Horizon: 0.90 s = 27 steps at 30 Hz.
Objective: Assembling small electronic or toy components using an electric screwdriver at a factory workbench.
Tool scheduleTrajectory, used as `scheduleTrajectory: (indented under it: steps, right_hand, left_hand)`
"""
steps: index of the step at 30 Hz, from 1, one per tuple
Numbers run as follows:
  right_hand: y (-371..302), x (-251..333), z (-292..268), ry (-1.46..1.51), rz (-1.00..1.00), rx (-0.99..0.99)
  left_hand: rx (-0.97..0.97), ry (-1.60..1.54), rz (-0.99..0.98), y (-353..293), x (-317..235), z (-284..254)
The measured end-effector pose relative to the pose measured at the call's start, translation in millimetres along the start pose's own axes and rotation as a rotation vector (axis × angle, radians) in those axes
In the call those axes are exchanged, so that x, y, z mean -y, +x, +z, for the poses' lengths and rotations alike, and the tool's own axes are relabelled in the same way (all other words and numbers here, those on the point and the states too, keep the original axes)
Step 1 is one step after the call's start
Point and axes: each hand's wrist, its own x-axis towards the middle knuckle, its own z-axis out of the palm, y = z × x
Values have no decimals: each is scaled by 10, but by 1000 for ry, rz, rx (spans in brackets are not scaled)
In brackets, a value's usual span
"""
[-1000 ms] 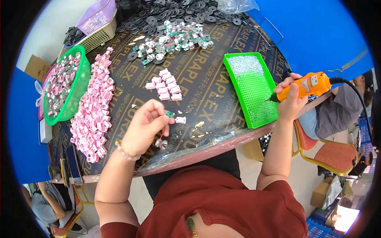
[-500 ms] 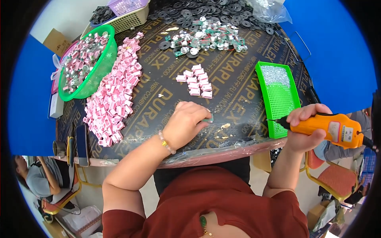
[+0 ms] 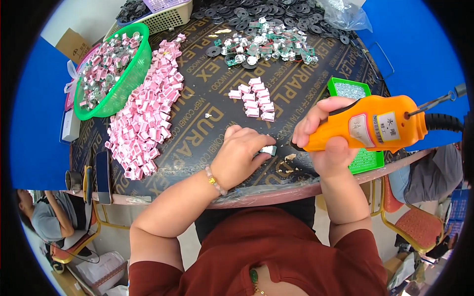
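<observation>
On the printed tabletop (image 3: 197,148), near its front edge: pinching a small pale-and-green housing (image 3: 269,150) in left hand (image 3: 241,152); gripping an orange electric screwdriver (image 3: 368,123) in right hand (image 3: 333,157), just apart. Advisable: hold housing flat, seat screwdriver square, avoid slips.

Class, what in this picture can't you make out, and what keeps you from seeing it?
In the head view:
- Small pale part: partly covered by the left hand.
- Green tray: its middle is hidden behind the orange tool and right hand.
- Black cable: lost at the dark rim.
- Purple basket: cut off by the top edge.
</observation>
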Motion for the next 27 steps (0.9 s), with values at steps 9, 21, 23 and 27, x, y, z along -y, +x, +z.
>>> scheduleTrajectory:
  steps: [9, 21, 23, 27]
  right_hand:
    - [-36, -114, 2, 37, 14, -33]
    - [-17, -173, 29, 25, 3, -18]
    - [-11, -178, 34, 28, -7, -13]
    - [-9, -177, 45, 25, 6, 0]
  left_hand:
    - [-19, 41, -65, 2, 7, 24]
    - [-40, 160, -149, 6, -110, 6]
    - [-46, 185, -142, 5, -111, 15]
    - [-22, 170, -167, 9, -86, 28]
